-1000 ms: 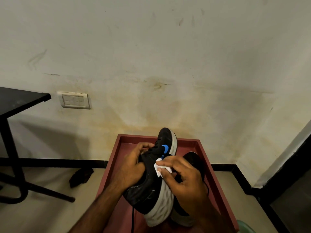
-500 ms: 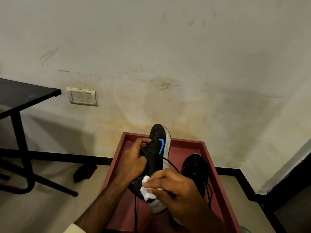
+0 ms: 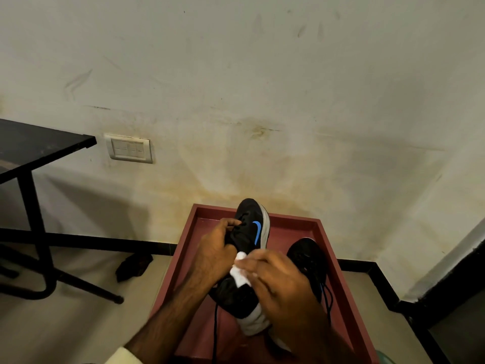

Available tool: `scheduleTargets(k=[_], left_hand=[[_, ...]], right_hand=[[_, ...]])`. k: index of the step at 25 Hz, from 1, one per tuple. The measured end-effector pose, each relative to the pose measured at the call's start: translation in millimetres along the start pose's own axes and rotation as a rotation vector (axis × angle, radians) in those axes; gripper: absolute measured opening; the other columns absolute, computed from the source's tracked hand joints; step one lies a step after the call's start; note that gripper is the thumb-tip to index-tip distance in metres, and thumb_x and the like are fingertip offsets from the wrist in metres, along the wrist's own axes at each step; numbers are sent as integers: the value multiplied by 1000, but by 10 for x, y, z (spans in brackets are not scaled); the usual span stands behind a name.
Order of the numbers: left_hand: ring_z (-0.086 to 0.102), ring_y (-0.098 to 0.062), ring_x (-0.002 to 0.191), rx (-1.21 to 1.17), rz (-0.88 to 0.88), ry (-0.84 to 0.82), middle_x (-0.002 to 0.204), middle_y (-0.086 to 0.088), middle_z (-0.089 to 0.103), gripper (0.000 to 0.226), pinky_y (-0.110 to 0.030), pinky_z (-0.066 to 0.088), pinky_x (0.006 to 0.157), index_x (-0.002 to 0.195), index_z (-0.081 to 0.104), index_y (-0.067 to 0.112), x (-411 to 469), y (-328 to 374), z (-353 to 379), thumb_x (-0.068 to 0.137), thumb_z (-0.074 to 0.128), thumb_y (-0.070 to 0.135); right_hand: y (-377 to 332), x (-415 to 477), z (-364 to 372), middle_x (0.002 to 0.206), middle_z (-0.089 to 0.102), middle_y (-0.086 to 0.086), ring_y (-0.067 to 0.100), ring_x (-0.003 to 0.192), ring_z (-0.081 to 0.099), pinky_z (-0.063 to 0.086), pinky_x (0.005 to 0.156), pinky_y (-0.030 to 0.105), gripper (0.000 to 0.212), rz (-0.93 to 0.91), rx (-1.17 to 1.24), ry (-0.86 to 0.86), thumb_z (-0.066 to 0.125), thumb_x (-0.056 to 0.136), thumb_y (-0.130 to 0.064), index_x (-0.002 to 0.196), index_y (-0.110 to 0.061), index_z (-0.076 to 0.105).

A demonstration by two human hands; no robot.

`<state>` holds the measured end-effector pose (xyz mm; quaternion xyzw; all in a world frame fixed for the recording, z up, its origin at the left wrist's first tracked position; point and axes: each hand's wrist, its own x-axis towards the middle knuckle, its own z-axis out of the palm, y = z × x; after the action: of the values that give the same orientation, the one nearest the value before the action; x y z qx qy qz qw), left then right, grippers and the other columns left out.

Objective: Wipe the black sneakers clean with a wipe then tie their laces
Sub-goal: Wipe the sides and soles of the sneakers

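Observation:
A black sneaker (image 3: 250, 229) with a blue logo and white sole is lifted over the red tray (image 3: 338, 282), toe pointing away from me. My left hand (image 3: 215, 254) grips its upper by the laces. My right hand (image 3: 278, 282) pinches a white wipe (image 3: 240, 271) against the sneaker's side near the heel. The second black sneaker (image 3: 308, 258) lies in the tray to the right, partly hidden by my right hand, its loose lace trailing beside it. Another lace hangs from the held sneaker.
The tray reaches up to a stained wall. A black table (image 3: 31, 148) with metal legs stands at the left, and a dark rag (image 3: 135, 265) lies on the floor near it. A wall switch plate (image 3: 130, 149) sits left of centre.
My right hand with the wipe slid from near the logo back along the sneaker's side toward the heel. The camera view shifted slightly left.

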<state>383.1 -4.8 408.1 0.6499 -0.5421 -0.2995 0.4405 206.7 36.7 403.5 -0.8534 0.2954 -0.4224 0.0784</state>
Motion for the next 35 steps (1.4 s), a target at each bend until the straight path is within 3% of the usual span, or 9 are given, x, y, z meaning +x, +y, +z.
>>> scheduleTargets(k=[3,5,8,10,14,19,25,28,35], left_hand=[[70,-12,95,12,-8,8,116,3,73,47,-16,56,73,127,63,25,-30,-12,19,92,56,-5],[68,-14,94,8,-49,24,113,3,71,53,-14,53,66,125,63,27,-6,-11,17,90,50,-11],[67,-19,100,-33,-72,49,114,0,70,55,-29,61,78,126,63,25,37,-13,0,88,47,-12],[69,-19,101,-83,-82,78,118,-3,71,57,-34,63,80,128,63,23,82,-47,-30,86,47,-11],[63,-5,89,-115,-151,137,107,7,67,50,-18,49,64,125,65,25,115,-57,-125,90,48,-7],[60,3,85,-159,-134,162,99,16,65,44,-9,43,58,119,63,27,100,-46,-179,93,48,-5],[69,-4,103,-146,65,-12,112,12,73,47,-20,55,86,115,68,31,19,-80,-57,90,55,-8],[69,-9,109,-228,76,-46,113,7,74,44,-30,57,96,114,68,26,66,-90,-71,92,56,-10],[70,-12,107,-250,39,-32,116,5,74,45,-28,57,88,114,68,31,145,-180,-133,93,55,-7]], right_hand=[[-28,-12,-14,116,66,-12,1,112,64,54,94,23,19,114,75,16,67,102,-15,118,-20,77],[-212,-77,91,123,66,-7,4,115,64,54,97,20,20,-62,123,-112,61,107,-19,121,-17,75],[-236,-104,96,132,65,-1,10,124,62,51,104,20,22,-265,28,-195,61,107,-14,126,-11,72],[-134,-53,5,126,69,-1,10,119,65,52,102,22,23,-220,-54,-74,69,101,-11,123,-12,74],[-8,-37,-31,114,69,-9,4,112,65,55,91,29,21,58,-2,95,69,99,-11,116,-18,77],[-6,-78,-92,120,68,-7,7,116,64,52,96,25,22,-110,47,-120,67,103,-13,121,-20,75],[180,97,-170,113,70,-21,-5,111,66,54,90,16,20,362,151,27,71,99,-15,111,-27,80],[190,108,-235,114,70,-23,-4,112,66,55,89,18,20,432,142,64,70,99,-17,110,-30,80],[105,87,-628,112,74,-17,6,114,69,55,96,21,20,320,324,-429,75,96,-21,110,-34,82]])
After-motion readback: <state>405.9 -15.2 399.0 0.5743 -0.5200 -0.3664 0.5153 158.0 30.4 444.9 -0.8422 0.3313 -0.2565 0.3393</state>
